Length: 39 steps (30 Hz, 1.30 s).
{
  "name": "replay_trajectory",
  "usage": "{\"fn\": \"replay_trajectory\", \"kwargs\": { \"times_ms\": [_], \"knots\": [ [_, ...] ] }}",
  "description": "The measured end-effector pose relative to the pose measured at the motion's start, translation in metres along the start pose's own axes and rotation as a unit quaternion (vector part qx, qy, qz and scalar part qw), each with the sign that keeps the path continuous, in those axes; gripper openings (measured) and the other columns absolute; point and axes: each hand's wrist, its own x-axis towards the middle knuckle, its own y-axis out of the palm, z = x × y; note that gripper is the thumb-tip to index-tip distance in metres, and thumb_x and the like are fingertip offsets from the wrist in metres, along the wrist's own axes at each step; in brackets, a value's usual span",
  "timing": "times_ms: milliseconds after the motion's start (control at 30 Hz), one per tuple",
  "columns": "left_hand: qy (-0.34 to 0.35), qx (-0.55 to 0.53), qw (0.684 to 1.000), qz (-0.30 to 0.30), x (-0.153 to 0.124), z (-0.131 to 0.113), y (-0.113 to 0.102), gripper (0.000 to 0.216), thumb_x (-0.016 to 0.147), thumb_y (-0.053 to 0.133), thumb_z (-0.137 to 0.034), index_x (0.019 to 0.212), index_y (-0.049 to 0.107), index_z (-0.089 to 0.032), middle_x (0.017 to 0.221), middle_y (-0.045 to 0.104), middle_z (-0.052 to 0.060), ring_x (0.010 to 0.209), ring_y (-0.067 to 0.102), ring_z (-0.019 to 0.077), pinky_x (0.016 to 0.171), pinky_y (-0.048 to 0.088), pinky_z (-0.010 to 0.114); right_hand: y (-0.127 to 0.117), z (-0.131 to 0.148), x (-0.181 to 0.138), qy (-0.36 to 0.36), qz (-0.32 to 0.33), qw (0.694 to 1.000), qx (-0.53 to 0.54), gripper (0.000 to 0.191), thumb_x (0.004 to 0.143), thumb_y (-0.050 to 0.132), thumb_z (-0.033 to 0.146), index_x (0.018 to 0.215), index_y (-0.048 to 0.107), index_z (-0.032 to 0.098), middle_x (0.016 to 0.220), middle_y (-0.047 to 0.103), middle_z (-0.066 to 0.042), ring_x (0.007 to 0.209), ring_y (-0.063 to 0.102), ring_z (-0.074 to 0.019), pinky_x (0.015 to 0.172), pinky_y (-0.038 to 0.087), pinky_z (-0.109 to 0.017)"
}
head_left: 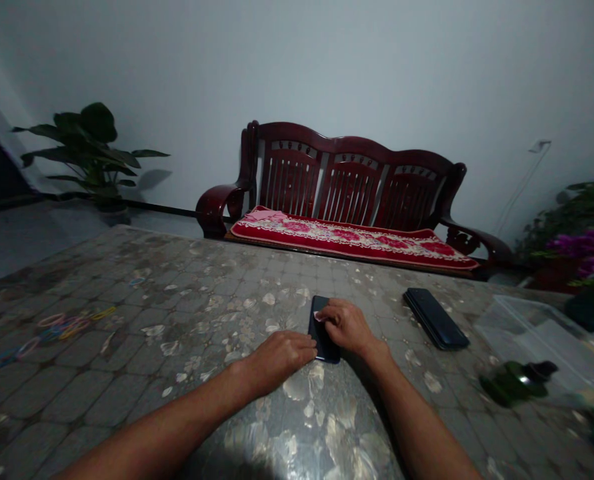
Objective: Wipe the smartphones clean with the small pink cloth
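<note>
A dark smartphone (328, 347) lies flat on the patterned tabletop (257, 280) in front of me. My left hand (287, 355) rests at its lower left side, fingers stretched out with the tips touching the phone's edge. Over the upper right part of the screen is my right hand (347, 325), fingers bent and pinched together. A small pale pink piece (317, 316), perhaps cloth or wipe, shows at its fingertips against the screen. Most of that piece is hidden by the fingers.
To the right lie a stack of dark phones (435, 319), a green bottle with a black cap (514, 383) and a clear plastic box (537, 320). Colourful bands (69, 325) are scattered on the left. Beyond the table stands a wooden bench (347, 180) with a red cover.
</note>
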Motion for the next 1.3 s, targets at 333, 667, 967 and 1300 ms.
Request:
{"fn": "replay_trajectory", "kwargs": {
  "times_ms": [333, 667, 967, 1300],
  "knots": [
    [-0.054, 0.006, 0.998, 0.034, 0.019, 0.068, -0.043, 0.051, 0.084, 0.078, -0.032, 0.131, 0.063, -0.022, 0.134, 0.066, 0.012, 0.133, 0.054, 0.0298, 0.114, 0.038, 0.048, -0.006, -0.010, -0.009, 0.016, -0.001, 0.998, 0.060, 0.031, 0.072, 0.055, 0.005, 0.082, 0.079, 0.021, 0.083, 0.073, -0.002, 0.082, 0.066, -0.0167, 0.076, 0.046, -0.025],
    [-0.011, 0.034, 0.959, 0.280, 0.111, 0.096, -0.035, 0.107, 0.056, 0.095, -0.023, 0.150, 0.045, -0.029, 0.163, 0.029, 0.020, 0.151, 0.018, 0.0469, 0.112, 0.027, 0.070, 0.003, -0.027, -0.016, 0.015, -0.087, 0.984, 0.155, 0.025, 0.068, 0.055, 0.006, 0.071, 0.074, 0.021, 0.076, 0.072, -0.002, 0.074, 0.065, -0.0164, 0.073, 0.047, -0.026],
    [-0.053, 0.031, 0.919, 0.390, 0.163, 0.093, -0.022, 0.101, 0.054, 0.089, -0.016, 0.144, 0.051, -0.038, 0.164, 0.031, 0.007, 0.151, 0.021, 0.0404, 0.113, 0.034, 0.060, 0.012, -0.041, -0.020, -0.012, -0.142, 0.972, 0.188, 0.026, 0.067, 0.052, 0.007, 0.071, 0.073, 0.022, 0.074, 0.071, -0.001, 0.073, 0.065, -0.0167, 0.073, 0.047, -0.027],
    [-0.073, 0.063, 0.925, 0.367, 0.136, 0.094, -0.039, 0.092, 0.055, 0.092, -0.022, 0.138, 0.056, -0.039, 0.160, 0.037, 0.009, 0.150, 0.022, 0.0403, 0.116, 0.021, 0.064, 0.008, -0.038, -0.020, 0.023, -0.133, 0.975, 0.177, 0.027, 0.069, 0.052, 0.005, 0.073, 0.074, 0.020, 0.073, 0.068, -0.001, 0.070, 0.063, -0.0146, 0.069, 0.044, -0.024]
  ]
}}
